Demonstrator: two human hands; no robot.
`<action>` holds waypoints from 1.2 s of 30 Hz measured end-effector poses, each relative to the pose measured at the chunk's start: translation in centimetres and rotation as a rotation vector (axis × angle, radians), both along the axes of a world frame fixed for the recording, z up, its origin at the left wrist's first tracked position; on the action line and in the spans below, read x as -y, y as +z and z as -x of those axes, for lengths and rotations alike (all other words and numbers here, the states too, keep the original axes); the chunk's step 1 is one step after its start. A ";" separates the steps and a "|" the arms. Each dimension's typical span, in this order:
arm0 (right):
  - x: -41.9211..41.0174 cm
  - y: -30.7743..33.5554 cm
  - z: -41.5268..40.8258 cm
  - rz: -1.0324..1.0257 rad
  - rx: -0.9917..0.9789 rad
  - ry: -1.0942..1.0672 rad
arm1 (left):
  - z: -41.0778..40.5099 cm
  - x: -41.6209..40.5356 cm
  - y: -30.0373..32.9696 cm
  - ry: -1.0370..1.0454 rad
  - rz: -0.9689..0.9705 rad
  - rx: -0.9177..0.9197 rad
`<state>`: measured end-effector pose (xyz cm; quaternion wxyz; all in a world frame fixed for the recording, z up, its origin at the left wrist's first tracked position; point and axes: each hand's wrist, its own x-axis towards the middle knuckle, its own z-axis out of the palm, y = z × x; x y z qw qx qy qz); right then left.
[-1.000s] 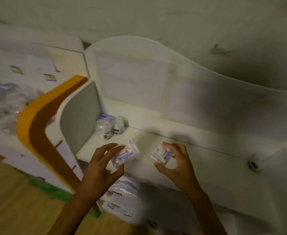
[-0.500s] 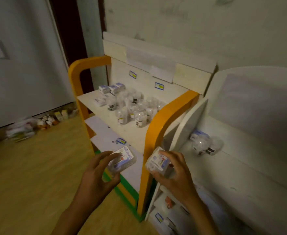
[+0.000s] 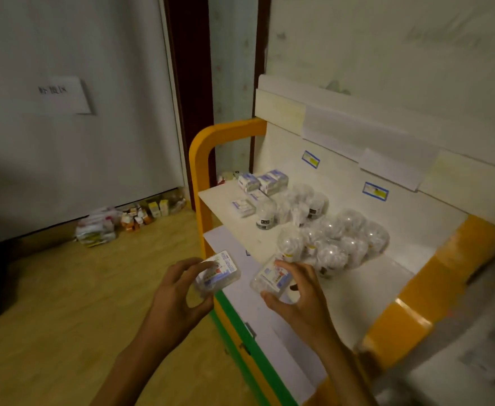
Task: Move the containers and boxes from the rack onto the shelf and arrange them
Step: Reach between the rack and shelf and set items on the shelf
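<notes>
A: What is held in the head view?

B: A small clear plastic box with a blue, white and red label is pinched by the left hand, thumb below and fingers curled over its near upper edge. A second small clear plastic box with a similar label is gripped by the right hand, thumb at its near lower corner and fingers over its far side.

A: How are the two boxes oriented?

B: Both are tilted, label faces turned up toward the camera. The long axis of each is seen running from lower left to upper right. The left box is held above the green and orange front edge of the rack; the right box is held over the white shelf board of the orange-framed rack.

A: What else is seen on that board?

B: A cluster of clear rounded plastic jars is seen just behind the right hand, upright or slightly leaning. Further back, small white and blue cartons are stacked near the orange post. Blue-bordered tags are fixed to the back panel.

A: And beyond the rack?

B: Mixed small packages are lined along the foot of a grey wall on the wooden floor. A white paper sign is stuck on that wall.
</notes>
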<state>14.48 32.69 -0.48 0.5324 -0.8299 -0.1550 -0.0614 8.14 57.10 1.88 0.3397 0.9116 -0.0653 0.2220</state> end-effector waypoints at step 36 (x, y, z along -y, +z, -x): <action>-20.8 -0.8 -27.1 0.158 0.020 -0.735 | -48.6 -16.8 -6.1 -0.712 -0.101 -0.187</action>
